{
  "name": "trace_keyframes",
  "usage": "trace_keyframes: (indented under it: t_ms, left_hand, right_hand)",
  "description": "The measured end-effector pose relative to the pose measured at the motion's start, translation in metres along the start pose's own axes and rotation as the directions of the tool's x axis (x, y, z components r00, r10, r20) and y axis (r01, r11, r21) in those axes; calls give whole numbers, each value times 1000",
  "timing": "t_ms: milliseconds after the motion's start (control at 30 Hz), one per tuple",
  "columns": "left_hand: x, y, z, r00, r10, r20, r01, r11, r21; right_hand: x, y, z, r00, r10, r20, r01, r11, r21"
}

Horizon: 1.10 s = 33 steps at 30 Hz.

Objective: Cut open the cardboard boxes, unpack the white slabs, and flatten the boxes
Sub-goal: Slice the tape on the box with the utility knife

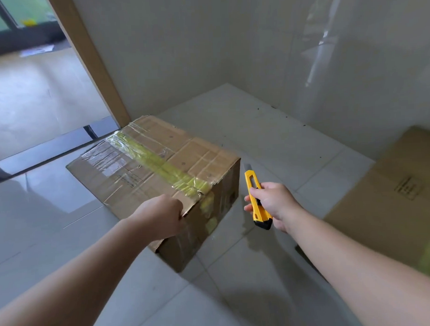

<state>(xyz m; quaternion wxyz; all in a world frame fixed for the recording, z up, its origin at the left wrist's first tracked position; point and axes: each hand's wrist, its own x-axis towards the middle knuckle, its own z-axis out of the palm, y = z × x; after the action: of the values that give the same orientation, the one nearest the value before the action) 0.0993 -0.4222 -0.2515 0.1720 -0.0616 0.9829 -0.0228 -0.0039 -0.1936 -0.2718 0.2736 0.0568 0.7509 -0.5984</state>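
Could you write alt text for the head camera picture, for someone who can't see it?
A person's left hand grips the near top edge of a taped cardboard box on a tiled floor, while the right hand holds a yellow utility knife beside it. A second box sits at right.

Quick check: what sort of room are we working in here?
Probably a bare tiled indoor room: glossy floor tiles, white tiled walls, a wooden door frame, and taped cardboard boxes on the floor.
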Motion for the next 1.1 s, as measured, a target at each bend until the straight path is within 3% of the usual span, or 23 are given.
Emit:
trace_keyframes:
  t_ms: [400, 1100]
  left_hand:
    - [2, 2, 14, 981, 100, -164, -90, 994, 68]
    - [3, -3, 17, 973, 124, -194, -117, 992, 48]
  right_hand:
    - [18, 0, 15, 997, 24, -76, -26, 999, -31]
    - [15, 9, 29, 1000, -23, -16, 22, 996, -89]
